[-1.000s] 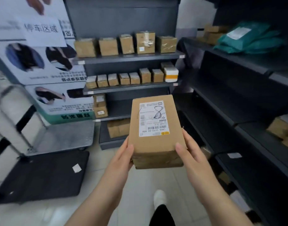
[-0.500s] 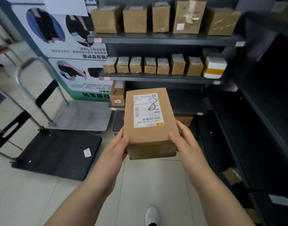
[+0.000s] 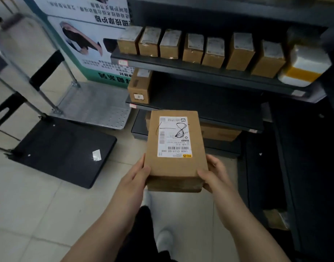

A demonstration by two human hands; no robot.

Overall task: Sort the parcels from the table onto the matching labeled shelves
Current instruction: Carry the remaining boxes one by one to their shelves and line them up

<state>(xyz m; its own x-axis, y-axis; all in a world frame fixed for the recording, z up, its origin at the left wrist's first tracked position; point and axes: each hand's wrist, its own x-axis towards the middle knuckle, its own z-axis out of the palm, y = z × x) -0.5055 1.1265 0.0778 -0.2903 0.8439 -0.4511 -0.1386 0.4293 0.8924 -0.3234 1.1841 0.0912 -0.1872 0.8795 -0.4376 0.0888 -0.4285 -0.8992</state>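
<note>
A brown cardboard parcel (image 3: 173,167) with a white label and a handwritten 8 is held flat in front of me. My left hand (image 3: 136,176) grips its near left corner and my right hand (image 3: 213,174) grips its near right corner. Straight ahead stands a dark shelf unit (image 3: 200,72). Its upper board carries a row of several small brown boxes (image 3: 192,48) and a white and yellow parcel (image 3: 304,69). The board below (image 3: 200,108) holds one brown box (image 3: 139,86) at its left end. Another brown box (image 3: 219,132) lies on the lowest board, behind the parcel I hold.
Two flat hand trolleys stand on the tiled floor at the left, a black one (image 3: 62,150) and a silver one (image 3: 96,104). A printed poster board (image 3: 83,35) leans behind them. A second dark shelf unit (image 3: 304,167) runs along the right. My shoe (image 3: 164,241) shows below.
I have moved closer to the shelf unit and the view has tilted down. The top shelf has left the view. The parcel stays in both hands.
</note>
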